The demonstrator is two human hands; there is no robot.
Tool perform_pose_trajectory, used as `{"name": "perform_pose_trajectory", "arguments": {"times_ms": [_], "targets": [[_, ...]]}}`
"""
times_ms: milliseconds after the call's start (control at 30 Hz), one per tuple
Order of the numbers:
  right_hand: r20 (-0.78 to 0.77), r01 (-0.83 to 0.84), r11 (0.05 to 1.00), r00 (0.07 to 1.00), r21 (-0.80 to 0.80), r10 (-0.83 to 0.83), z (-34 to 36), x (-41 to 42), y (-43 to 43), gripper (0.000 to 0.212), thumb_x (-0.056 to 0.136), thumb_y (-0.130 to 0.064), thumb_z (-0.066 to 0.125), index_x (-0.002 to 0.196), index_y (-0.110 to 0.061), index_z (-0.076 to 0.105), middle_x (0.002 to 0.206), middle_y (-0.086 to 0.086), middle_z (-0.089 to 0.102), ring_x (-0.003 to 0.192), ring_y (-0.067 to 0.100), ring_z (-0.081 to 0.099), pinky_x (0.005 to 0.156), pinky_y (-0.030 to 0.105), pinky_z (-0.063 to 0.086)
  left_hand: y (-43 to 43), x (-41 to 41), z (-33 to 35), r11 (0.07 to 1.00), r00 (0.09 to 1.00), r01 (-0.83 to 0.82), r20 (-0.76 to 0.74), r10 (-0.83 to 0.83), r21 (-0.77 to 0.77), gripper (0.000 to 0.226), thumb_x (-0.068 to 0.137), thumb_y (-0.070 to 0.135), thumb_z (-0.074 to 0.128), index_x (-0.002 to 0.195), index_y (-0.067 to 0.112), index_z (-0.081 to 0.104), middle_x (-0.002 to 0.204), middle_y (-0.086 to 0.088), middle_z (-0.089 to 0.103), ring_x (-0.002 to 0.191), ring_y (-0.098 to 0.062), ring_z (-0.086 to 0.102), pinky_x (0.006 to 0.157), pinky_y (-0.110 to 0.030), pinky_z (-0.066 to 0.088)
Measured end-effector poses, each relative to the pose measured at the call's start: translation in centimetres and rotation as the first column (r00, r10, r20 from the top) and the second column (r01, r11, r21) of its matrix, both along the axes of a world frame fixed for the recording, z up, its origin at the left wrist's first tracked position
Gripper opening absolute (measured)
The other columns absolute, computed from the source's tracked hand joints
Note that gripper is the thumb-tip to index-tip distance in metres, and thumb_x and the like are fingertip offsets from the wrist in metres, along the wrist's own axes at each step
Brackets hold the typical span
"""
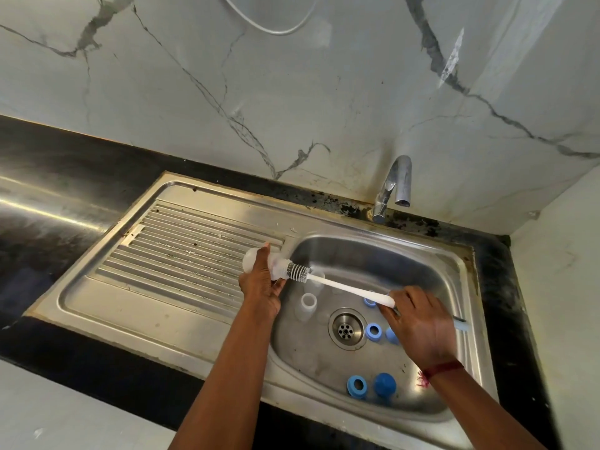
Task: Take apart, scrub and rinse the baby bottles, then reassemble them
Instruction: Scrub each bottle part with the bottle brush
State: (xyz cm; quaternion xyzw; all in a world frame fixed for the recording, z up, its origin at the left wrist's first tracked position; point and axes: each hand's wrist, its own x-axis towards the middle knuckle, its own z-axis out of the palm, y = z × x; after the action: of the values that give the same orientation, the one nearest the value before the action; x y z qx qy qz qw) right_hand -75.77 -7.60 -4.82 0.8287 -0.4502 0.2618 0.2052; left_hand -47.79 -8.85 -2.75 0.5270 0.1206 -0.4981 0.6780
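The left hand (259,284) has its fingers wrapped around the middle of a clear plastic baby bottle (251,263). The bottle lies on its side, just over the border between the ribbed drainboard (181,251) and the basin. Its rounded bottom points to the left and its open mouth to the right. The bottle brush (298,271) has a grey head with ring-shaped ribs. One end of the head is at the mouth of the bottle and most of it is outside. The straight white handle of the brush slopes down to the right into the right hand (418,323), which grips it with bent fingers. A red thread (443,368) is tied around this wrist.

Below the handle, in the stainless steel sink (422,254), a second clear bottle (308,305) stands upright with an open mouth, left of the round perforated drain (346,328). A blue screw ring (373,331) lies just right of the drain. Another blue ring (357,386) and a blue domed cap (385,384) lie side by side near the front wall of the basin. Two more blue pieces are partly hidden by the handle and the right hand. A chrome tap (394,186) stands behind the basin on the black countertop (81,164), in front of a white wall (292,92) with grey veins.
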Motion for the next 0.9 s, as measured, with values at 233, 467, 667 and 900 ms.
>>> {"name": "perform_pose_trajectory", "arguments": {"times_ms": [233, 467, 667, 900], "targets": [[0.005, -0.008, 0.996, 1.0, 0.086, 0.008, -1.2, -0.5, -0.2, 0.041, 0.093, -0.046, 0.055, 0.087, -0.009, 0.071, 0.074, 0.003, 0.058, 0.055, 0.017, 0.055, 0.048, 0.029, 0.049, -0.1, -0.2, -0.2, 0.999, 0.994, 0.04, 0.101, -0.041, 0.009, 0.071, 0.081, 0.027, 0.081, 0.138, 0.011, 0.042, 0.119, -0.016, 0.059, 0.087, -0.024, 0.067, 0.053, -0.031, 0.057], [0.039, 0.025, 0.983, 0.999, 0.181, -0.032, -0.9, 0.1, 0.2, 0.046, 0.093, -0.05, 0.049, 0.09, -0.011, 0.073, 0.067, 0.001, 0.059, 0.048, 0.016, 0.055, 0.042, 0.025, 0.042, -0.8, -0.1, 0.4, 0.996, 0.982, 0.088, 0.17, -0.084, -0.017, 0.067, 0.082, 0.024, 0.08, 0.137, 0.012, 0.043, 0.122, -0.015, 0.059, 0.093, -0.023, 0.065, 0.058, -0.033, 0.057], [-0.007, 0.144, 0.793, 0.985, 0.592, -0.173, -0.8, 0.8, 1.0, 0.067, 0.094, -0.073, 0.023, 0.063, -0.024, 0.057, 0.05, -0.006, 0.051, 0.047, 0.011, 0.051, 0.045, 0.025, 0.04, -0.8, -0.1, 0.3, 0.988, 0.96, 0.142, 0.253, -0.122, -0.061, 0.066, 0.084, 0.02, 0.077, 0.138, 0.017, 0.04, 0.126, -0.012, 0.052, 0.095, -0.02, 0.058, 0.065, -0.031, 0.053], [0.119, -0.031, 0.503, 0.982, 0.864, -0.143, 0.9, 1.2, 0.6, 0.061, 0.087, -0.071, 0.035, 0.053, -0.021, 0.034, 0.047, -0.005, 0.036, 0.043, 0.01, 0.034, 0.048, 0.018, 0.03, -0.3, 0.4, 0.4, 0.929, 0.97, 0.184, 0.209, -0.12, -0.322, 0.095, 0.057, 0.027, 0.089, 0.136, 0.0, 0.044, 0.112, -0.021, 0.059, 0.098, -0.034, 0.063, 0.073, -0.041, 0.059]]}}
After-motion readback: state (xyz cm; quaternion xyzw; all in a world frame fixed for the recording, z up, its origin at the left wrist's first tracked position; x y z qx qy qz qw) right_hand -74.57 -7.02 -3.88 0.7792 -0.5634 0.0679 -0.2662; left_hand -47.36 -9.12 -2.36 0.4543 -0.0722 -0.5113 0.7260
